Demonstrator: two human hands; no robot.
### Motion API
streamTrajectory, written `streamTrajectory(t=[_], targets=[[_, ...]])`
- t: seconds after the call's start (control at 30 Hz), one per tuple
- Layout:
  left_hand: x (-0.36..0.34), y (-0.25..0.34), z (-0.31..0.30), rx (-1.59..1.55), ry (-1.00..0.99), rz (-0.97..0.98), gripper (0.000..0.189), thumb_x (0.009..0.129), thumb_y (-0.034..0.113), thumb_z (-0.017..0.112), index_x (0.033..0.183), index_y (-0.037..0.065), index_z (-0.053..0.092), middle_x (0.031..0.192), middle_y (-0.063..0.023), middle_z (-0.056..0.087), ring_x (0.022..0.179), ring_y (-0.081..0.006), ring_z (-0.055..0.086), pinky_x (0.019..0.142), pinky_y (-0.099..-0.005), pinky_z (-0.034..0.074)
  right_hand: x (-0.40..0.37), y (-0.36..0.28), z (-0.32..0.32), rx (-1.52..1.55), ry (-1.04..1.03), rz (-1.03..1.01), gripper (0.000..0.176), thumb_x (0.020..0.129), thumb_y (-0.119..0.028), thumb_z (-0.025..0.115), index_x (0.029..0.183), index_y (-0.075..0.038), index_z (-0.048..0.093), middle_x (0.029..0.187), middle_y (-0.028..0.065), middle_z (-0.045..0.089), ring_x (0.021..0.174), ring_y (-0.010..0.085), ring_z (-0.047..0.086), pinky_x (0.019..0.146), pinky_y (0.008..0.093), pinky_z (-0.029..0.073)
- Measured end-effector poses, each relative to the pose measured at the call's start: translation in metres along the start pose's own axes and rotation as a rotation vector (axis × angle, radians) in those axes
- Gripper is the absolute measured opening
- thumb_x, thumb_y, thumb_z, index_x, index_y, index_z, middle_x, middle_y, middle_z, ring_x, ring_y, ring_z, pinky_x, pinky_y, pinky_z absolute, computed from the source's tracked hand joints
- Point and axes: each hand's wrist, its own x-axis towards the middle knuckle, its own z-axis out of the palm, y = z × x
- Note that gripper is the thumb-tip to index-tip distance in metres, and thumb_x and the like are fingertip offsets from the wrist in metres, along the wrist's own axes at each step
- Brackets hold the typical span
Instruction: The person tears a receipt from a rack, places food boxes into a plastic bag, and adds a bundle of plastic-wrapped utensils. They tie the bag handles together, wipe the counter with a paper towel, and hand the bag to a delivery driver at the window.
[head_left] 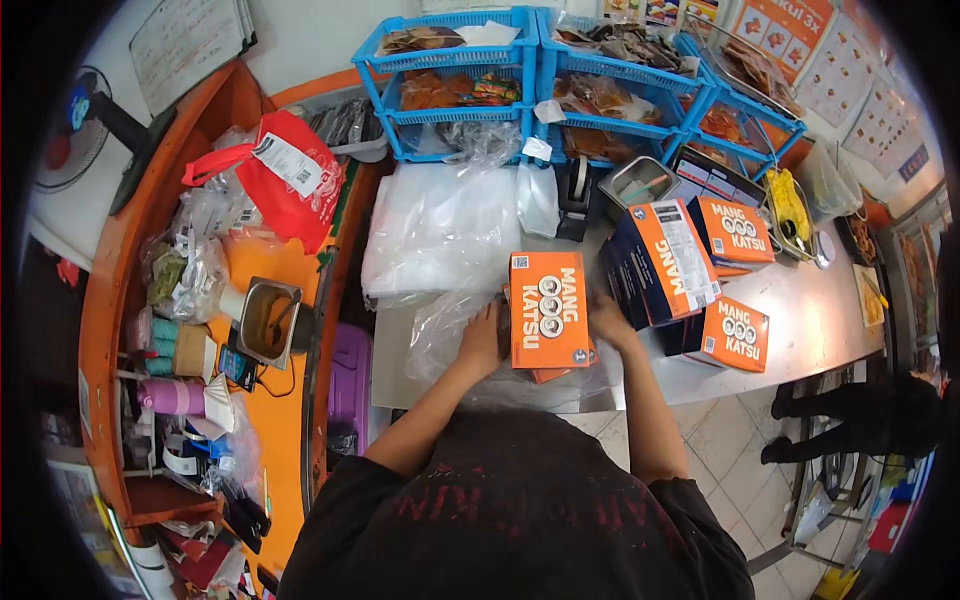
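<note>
Orange box (545, 310), printed MANG KATSU, flat on the table (800, 320), well out from the blue rack (520, 100) and straight below its middle, close to the near table edge. Stacked on a second orange box (552, 376), only a thin edge of that one showing underneath. Left hand (483, 340) pressed against the left side of the orange box, fingers curled on to it; right hand (607, 320) clasping the right side, so gripped between both hands. Clear plastic bag (435, 335) crumpled under and around the left hand, touching the stack; impossible to tell whether the boxes sit inside it. Pile of clear plastic sheets (440, 225) between the blue rack and the left hand, just below the rack's left half. Black tape dispenser (575, 200) just below the rack's centre, with a steel container (637, 182) beside it under the rack's right half. Three more MANG KATSU boxes below and right of the rack: a tilted one (660, 262) showing a dark blue side, near the right hand; one lying flat (735, 232) nearer the rack; one standing (735, 335) farthest from it, at the near table edge. Red bag (285, 180) left of the rack, on an orange counter (270, 265).
</note>
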Motion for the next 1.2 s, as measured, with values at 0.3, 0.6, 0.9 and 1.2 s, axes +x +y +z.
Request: streamTrajectory(t=[0.3,0.6,0.9,1.2], targets=[[-0.016,0.010,-0.021,0.479,-0.270,0.021,0.075,0.078,0.031,0.059,0.140,0.015,0.020,0.129,-0.0174,0.041,0.105,-0.0361,0.050,0.081,-0.0500,0.043,-0.045,-0.013,-0.011,0.150,0.126,-0.054,0.031,0.087,-0.019,0.046,0.108,0.002,0.056,0.091,0.0240,0.062,0.088,0.0375,0.060,0.078,0.0381,0.046],[-0.031,0.022,-0.031,0.429,-0.211,-0.099,0.076,0.068,0.029,0.070,0.131,0.004,0.035,0.128,-0.0148,0.041,0.109,-0.0308,0.047,0.088,-0.0404,0.039,-0.071,-0.056,-0.008,-0.219,0.288,-0.201,0.071,0.080,-0.046,0.057,0.130,0.000,0.037,0.128,0.0309,0.036,0.120,0.0427,0.031,0.098,0.0518,0.025],[-0.026,0.031,-0.074,0.464,-0.387,-0.118,0.084,0.055,0.043,0.078,0.122,0.004,0.045,0.122,-0.0134,0.049,0.115,-0.0279,0.044,0.097,-0.0391,0.030,-0.066,-0.087,-0.018,-0.271,0.294,-0.326,0.076,0.071,-0.043,0.068,0.130,-0.005,0.040,0.130,0.0279,0.033,0.123,0.0448,0.024,0.098,0.0553,0.023],[-0.044,-0.043,-0.076,0.474,-0.456,-0.280,0.115,0.047,0.056,0.079,0.135,0.002,0.028,0.135,-0.0183,0.039,0.127,-0.0299,0.035,0.106,-0.0414,0.024,-0.105,-0.134,0.049,-1.010,-0.052,-0.484,0.055,0.068,-0.032,0.070,0.117,-0.009,0.056,0.142,0.0242,0.021,0.132,0.0415,0.018,0.104,0.0564,0.018]])
